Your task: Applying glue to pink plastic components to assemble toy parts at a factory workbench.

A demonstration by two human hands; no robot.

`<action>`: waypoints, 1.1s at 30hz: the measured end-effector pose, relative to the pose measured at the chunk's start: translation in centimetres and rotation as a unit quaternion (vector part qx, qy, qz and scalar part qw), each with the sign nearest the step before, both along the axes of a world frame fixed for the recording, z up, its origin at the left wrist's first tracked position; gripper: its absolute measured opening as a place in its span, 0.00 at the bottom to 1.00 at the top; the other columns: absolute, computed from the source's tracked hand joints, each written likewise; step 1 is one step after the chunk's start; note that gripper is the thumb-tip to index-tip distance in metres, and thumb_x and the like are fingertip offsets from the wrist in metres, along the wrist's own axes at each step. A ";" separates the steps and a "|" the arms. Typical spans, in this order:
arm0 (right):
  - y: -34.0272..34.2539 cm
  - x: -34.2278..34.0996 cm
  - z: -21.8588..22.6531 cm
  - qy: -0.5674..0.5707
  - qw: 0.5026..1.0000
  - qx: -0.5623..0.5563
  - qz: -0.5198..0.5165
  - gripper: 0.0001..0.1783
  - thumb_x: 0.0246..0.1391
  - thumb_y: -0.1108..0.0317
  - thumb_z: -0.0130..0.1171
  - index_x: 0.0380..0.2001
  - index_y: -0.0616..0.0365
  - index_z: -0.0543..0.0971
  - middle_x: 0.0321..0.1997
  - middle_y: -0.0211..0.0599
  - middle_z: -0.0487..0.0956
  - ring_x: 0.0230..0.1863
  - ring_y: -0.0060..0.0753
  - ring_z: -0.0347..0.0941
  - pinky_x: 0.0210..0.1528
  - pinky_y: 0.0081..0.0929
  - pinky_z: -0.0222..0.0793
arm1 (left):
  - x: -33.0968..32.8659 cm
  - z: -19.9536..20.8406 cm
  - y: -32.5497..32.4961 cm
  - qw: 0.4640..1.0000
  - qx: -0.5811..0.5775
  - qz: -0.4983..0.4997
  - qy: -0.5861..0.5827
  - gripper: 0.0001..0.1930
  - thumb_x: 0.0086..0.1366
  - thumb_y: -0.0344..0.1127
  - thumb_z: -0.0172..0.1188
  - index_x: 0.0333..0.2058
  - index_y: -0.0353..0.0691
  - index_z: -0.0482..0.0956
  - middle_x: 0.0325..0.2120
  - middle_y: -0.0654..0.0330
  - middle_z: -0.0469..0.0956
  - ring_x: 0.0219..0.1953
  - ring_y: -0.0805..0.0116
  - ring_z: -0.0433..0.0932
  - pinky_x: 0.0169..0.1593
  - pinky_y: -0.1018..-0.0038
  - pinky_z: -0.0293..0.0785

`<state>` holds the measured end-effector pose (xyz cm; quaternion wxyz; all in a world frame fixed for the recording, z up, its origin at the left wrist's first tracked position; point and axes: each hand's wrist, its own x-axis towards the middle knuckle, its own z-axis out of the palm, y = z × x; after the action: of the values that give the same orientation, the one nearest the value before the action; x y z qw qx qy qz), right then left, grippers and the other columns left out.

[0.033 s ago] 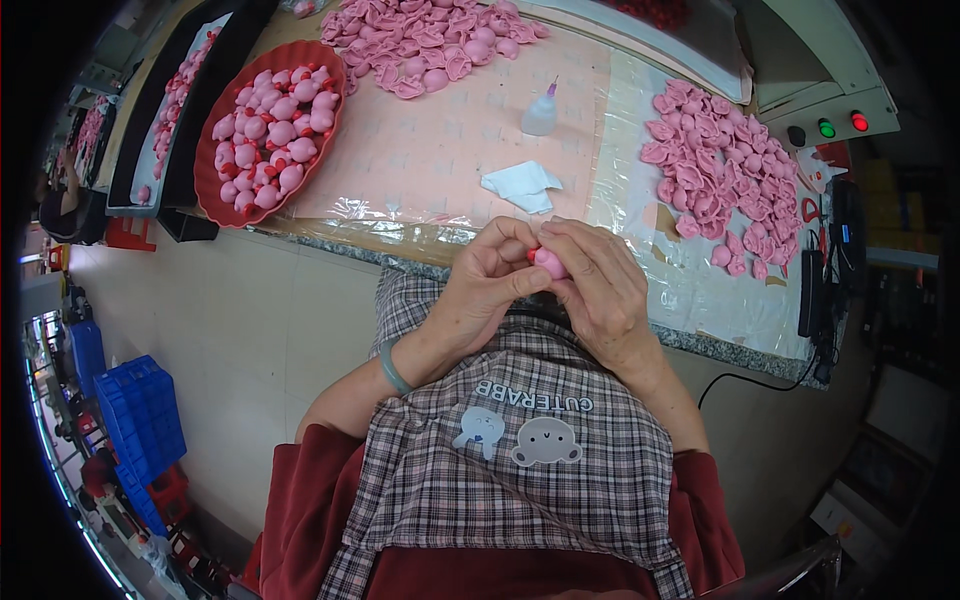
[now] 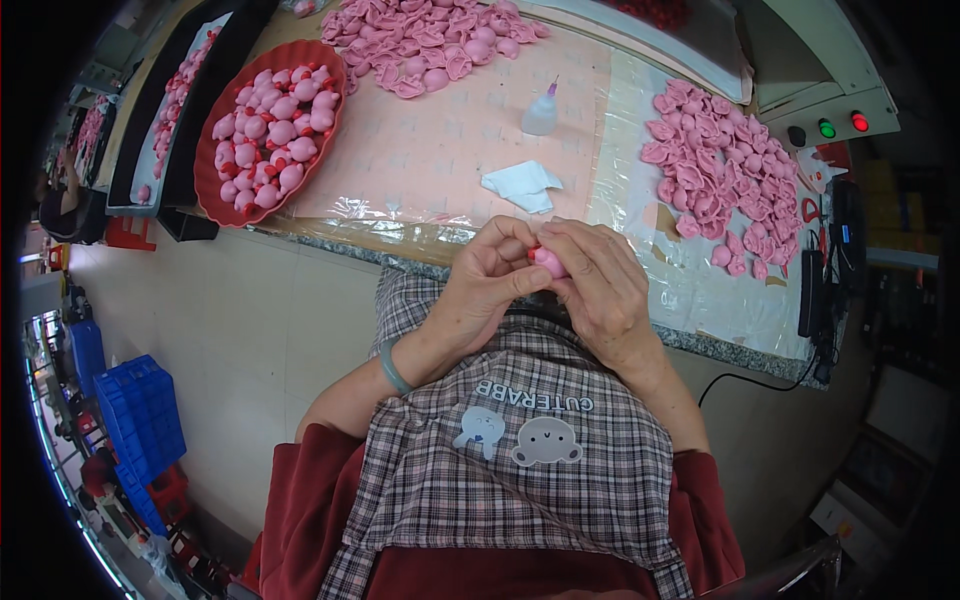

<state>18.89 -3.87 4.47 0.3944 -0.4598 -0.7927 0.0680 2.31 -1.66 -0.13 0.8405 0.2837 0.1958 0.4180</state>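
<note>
Just in front of the table's near edge, my two hands meet around a small pink toy piece with a red part at its top left. Thumb and fingertips of my left hand pinch it from the left. My right hand wraps its other side, and its fingers cover much of the piece. A crumpled white cloth lies on the table beyond my hands. Farther back stands a small translucent squeeze bottle with a purple needle tip.
A red scalloped bowl of finished-looking pink and red pieces stands left. Pink soft pieces form one heap at the back and another heap at the right. A machine with lit buttons is back right. Blue crates sit on the floor.
</note>
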 end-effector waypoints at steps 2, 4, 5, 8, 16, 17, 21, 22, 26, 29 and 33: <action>0.2 0.3 0.3 -0.018 1.000 -0.006 0.013 0.24 0.39 0.76 0.68 0.44 0.65 0.78 0.45 0.44 0.80 0.45 0.46 0.77 0.49 0.37 0.73 | 0.1 0.1 0.0 1.000 0.001 0.009 0.017 0.15 0.62 0.25 0.62 0.44 0.41 0.67 0.44 0.60 0.76 0.47 0.73 0.75 0.52 0.74 0.74; 0.1 0.5 0.5 -0.036 0.999 -0.013 0.026 0.24 0.39 0.76 0.68 0.44 0.65 0.78 0.45 0.43 0.79 0.45 0.46 0.77 0.48 0.38 0.73 | 0.1 0.5 0.0 0.999 0.015 0.016 0.047 0.17 0.62 0.24 0.62 0.45 0.41 0.65 0.44 0.59 0.75 0.47 0.72 0.76 0.52 0.73 0.75; 0.0 0.6 0.6 -0.059 0.998 -0.019 0.024 0.23 0.39 0.76 0.68 0.44 0.64 0.78 0.45 0.43 0.79 0.45 0.46 0.77 0.49 0.38 0.72 | 0.0 0.3 -0.1 0.999 0.015 0.016 0.047 0.17 0.62 0.24 0.62 0.45 0.41 0.65 0.44 0.59 0.75 0.47 0.72 0.76 0.52 0.73 0.75; 0.2 0.7 0.5 -0.067 0.997 -0.030 0.029 0.22 0.42 0.74 0.67 0.45 0.64 0.77 0.45 0.44 0.79 0.45 0.45 0.77 0.49 0.39 0.73 | -0.1 0.1 0.0 0.999 0.013 0.009 0.038 0.20 0.61 0.22 0.62 0.48 0.41 0.64 0.45 0.58 0.75 0.47 0.72 0.76 0.51 0.78 0.75; -0.2 0.2 -0.2 0.111 0.987 -0.112 0.003 0.24 0.42 0.73 0.68 0.46 0.64 0.77 0.45 0.45 0.79 0.46 0.47 0.77 0.48 0.39 0.74 | -0.2 1.2 0.0 0.991 -0.093 -0.028 -0.090 0.20 0.66 0.26 0.58 0.54 0.42 0.64 0.46 0.60 0.75 0.48 0.73 0.75 0.53 0.75 0.71; -0.1 0.5 -0.3 0.086 0.993 -0.083 0.016 0.24 0.42 0.72 0.68 0.45 0.65 0.78 0.45 0.45 0.79 0.46 0.47 0.78 0.48 0.39 0.74 | -0.2 1.0 0.0 0.991 -0.094 -0.028 -0.090 0.20 0.66 0.26 0.58 0.54 0.42 0.64 0.46 0.60 0.75 0.48 0.73 0.75 0.53 0.75 0.71; 0.1 0.8 -0.3 0.058 0.997 -0.033 0.034 0.22 0.43 0.70 0.69 0.43 0.65 0.79 0.43 0.46 0.80 0.44 0.48 0.78 0.47 0.37 0.74 | -0.2 0.4 -0.1 0.997 -0.036 -0.022 -0.057 0.19 0.66 0.27 0.59 0.53 0.42 0.65 0.44 0.59 0.76 0.49 0.73 0.75 0.53 0.76 0.69; 0.1 0.8 -0.3 0.058 0.997 -0.033 0.035 0.22 0.43 0.70 0.69 0.43 0.65 0.79 0.43 0.46 0.80 0.44 0.48 0.78 0.47 0.37 0.74 | -0.2 0.3 -0.2 0.998 -0.017 -0.015 -0.054 0.19 0.66 0.27 0.59 0.53 0.41 0.65 0.44 0.59 0.76 0.49 0.73 0.75 0.53 0.76 0.69; 0.0 0.9 -0.5 0.061 0.997 -0.025 0.029 0.22 0.42 0.71 0.69 0.43 0.65 0.79 0.42 0.46 0.81 0.43 0.48 0.79 0.48 0.39 0.74 | 0.0 0.3 -0.2 0.999 0.002 -0.012 -0.037 0.19 0.66 0.28 0.59 0.53 0.41 0.65 0.44 0.59 0.76 0.48 0.73 0.75 0.54 0.76 0.70; -0.2 1.0 -0.2 0.040 0.998 -0.033 0.029 0.22 0.42 0.71 0.68 0.43 0.65 0.79 0.42 0.45 0.81 0.44 0.47 0.79 0.51 0.42 0.73 | -0.1 0.7 -0.2 1.000 0.015 -0.011 0.009 0.20 0.65 0.28 0.60 0.53 0.40 0.65 0.45 0.58 0.76 0.48 0.73 0.75 0.53 0.76 0.71; -0.4 1.3 -0.2 0.007 0.998 -0.048 0.035 0.22 0.42 0.70 0.68 0.45 0.64 0.79 0.43 0.44 0.81 0.45 0.45 0.79 0.55 0.46 0.71 | -0.3 0.8 -0.1 0.996 0.065 -0.017 0.063 0.22 0.63 0.27 0.63 0.53 0.39 0.65 0.46 0.57 0.76 0.49 0.72 0.75 0.53 0.76 0.72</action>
<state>20.23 -4.22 4.23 0.3746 -0.4500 -0.8013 0.1231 2.06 -1.75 0.66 0.8131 0.3666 0.2163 0.3971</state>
